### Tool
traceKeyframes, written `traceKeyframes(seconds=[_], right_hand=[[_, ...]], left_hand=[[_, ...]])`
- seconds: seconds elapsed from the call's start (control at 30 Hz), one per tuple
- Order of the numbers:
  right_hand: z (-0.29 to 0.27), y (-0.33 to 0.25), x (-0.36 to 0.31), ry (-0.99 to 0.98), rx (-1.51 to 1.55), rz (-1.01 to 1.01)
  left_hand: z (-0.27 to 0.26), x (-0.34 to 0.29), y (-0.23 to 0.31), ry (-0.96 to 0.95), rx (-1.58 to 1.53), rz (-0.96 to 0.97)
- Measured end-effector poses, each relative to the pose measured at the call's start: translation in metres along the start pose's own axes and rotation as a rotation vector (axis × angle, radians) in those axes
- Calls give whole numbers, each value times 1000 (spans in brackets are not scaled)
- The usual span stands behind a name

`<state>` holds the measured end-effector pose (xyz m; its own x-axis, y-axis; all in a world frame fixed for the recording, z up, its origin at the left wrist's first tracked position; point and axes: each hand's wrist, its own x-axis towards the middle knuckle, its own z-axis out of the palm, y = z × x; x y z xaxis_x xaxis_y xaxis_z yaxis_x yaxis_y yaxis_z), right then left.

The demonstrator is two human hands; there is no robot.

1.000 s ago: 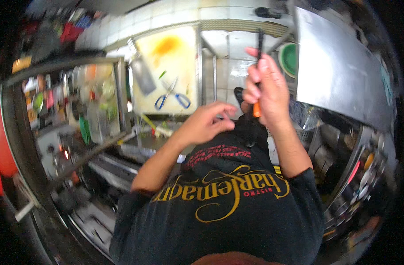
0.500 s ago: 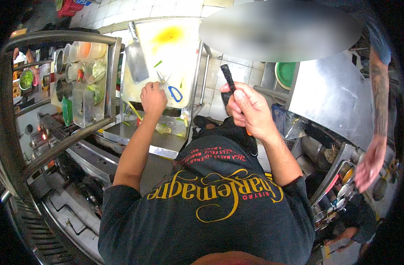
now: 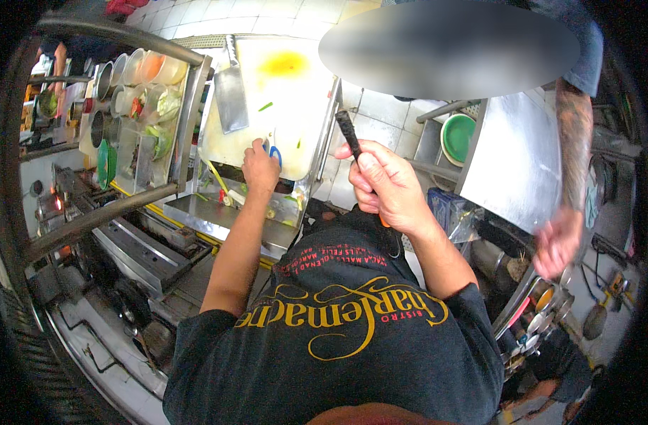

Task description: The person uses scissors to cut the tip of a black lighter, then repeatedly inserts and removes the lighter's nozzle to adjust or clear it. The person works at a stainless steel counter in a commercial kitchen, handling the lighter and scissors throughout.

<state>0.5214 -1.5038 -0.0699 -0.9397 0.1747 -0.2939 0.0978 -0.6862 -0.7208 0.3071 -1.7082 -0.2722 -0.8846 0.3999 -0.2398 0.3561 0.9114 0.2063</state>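
Observation:
My left hand (image 3: 261, 167) is closed at the near edge of a white cutting board (image 3: 294, 117). Its fingers are on a pair of scissors (image 3: 275, 154) with blue handles, partly hidden by the hand. A wide cleaver (image 3: 232, 99) with a dark handle lies flat on the board, beyond that hand. Beside it are a small green scrap (image 3: 266, 107) and a yellow stain. My right hand (image 3: 386, 178), raised in front of my apron, is wrapped round a black rod-like handle (image 3: 348, 130) that points up and left. A bit of orange shows below that fist; the tool's kind is unclear.
Vegetable trimmings (image 3: 232, 197) lie in a metal tray below the board. A metal-framed rack (image 3: 194, 106) with containers of cut vegetables (image 3: 154, 99) stands left. To the right are a steel table (image 3: 511, 163), a green bowl (image 3: 458, 139) and another person's arm (image 3: 573, 152).
The scissors have shifted toward my left hand, which now covers more of them. My right hand still holds the black handle. The other person's hand has moved left, and the view has shifted slightly.

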Motion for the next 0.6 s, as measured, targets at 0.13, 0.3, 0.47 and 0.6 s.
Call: traceKeyframes(seconds=[0.13,0.3,0.47,0.6], right_hand=[[0,0,3,-18,-13,8],[-4,-11,6,7,-76,-30],[-40,-33,-4,96,-527,-110],[-72,-66,-3,24,-645,-147]], left_hand=[[0,3,-8,24,-2,15],[-31,0,-17,-230,-429,-25],[-147,-47,29,-347,-993,129],[-246,-65,89,-15,-471,691]])
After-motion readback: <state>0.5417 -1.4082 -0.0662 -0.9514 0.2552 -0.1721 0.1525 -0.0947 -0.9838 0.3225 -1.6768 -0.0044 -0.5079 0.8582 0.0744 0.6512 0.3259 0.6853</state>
